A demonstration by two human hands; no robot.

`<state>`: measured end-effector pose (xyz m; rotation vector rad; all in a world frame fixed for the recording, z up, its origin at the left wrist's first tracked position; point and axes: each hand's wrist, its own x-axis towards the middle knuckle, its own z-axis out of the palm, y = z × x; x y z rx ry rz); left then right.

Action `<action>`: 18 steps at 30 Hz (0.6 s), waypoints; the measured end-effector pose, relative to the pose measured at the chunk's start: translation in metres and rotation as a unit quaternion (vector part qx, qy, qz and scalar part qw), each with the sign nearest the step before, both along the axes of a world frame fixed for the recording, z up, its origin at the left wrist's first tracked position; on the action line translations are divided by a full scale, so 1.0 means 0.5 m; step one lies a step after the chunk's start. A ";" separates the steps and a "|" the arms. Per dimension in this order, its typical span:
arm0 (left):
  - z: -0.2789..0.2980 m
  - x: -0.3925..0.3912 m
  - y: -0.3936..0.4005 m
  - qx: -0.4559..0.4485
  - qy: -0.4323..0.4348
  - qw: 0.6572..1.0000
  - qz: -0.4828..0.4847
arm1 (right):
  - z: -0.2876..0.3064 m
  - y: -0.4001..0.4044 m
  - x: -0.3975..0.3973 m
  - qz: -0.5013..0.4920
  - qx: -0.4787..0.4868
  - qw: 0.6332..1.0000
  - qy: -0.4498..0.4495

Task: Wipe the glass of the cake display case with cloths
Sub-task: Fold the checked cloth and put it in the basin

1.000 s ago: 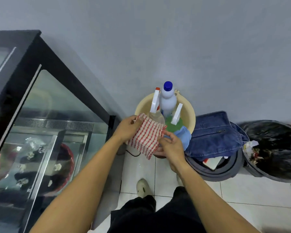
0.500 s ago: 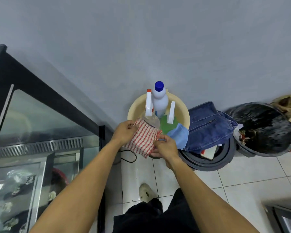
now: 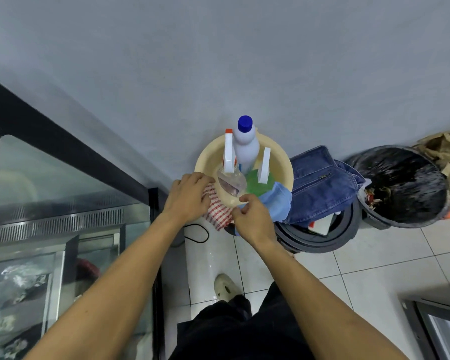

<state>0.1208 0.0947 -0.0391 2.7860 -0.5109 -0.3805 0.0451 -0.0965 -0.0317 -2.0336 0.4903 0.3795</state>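
Observation:
The cake display case [image 3: 63,183] fills the left side, its black frame around sloped glass with cakes behind it. A red-and-white checked cloth [image 3: 217,211] hangs over the near rim of a cream basin [image 3: 286,165]. My left hand [image 3: 189,196] lies on the cloth's left part with fingers curled over it. My right hand [image 3: 252,216] pinches the cloth's lower right edge. A blue cloth [image 3: 278,201] drapes over the basin's right rim. In the basin stand two spray bottles [image 3: 229,162] and a white bottle [image 3: 246,146] with a blue cap.
A folded denim garment [image 3: 322,185] lies on a grey round bin lid [image 3: 322,240] right of the basin. A black-lined trash bin [image 3: 403,185] stands further right. A black cable [image 3: 200,232] runs on the white tiled floor. My shoe [image 3: 225,287] shows below.
The view has swung right, so less of the display case shows. Both hands have moved the checked cloth closer to the basin, and it now hangs over the rim, bunched under my left hand.

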 end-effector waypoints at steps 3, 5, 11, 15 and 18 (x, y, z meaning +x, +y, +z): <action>-0.012 -0.020 0.016 0.031 -0.049 0.984 -0.169 | -0.014 -0.047 -0.024 0.179 -0.180 0.957 -0.137; -0.031 -0.034 0.021 0.044 -0.061 0.968 -0.241 | -0.040 -0.083 -0.039 0.247 -0.263 0.916 -0.177; -0.084 -0.059 0.017 0.074 -0.094 0.946 -0.302 | -0.095 -0.138 -0.066 0.291 -0.379 0.852 -0.212; -0.089 -0.050 0.023 0.102 -0.119 0.944 -0.290 | -0.108 -0.144 -0.072 0.303 -0.383 0.848 -0.204; -0.083 -0.049 0.018 0.115 -0.135 0.941 -0.288 | -0.115 -0.146 -0.070 0.308 -0.384 0.848 -0.196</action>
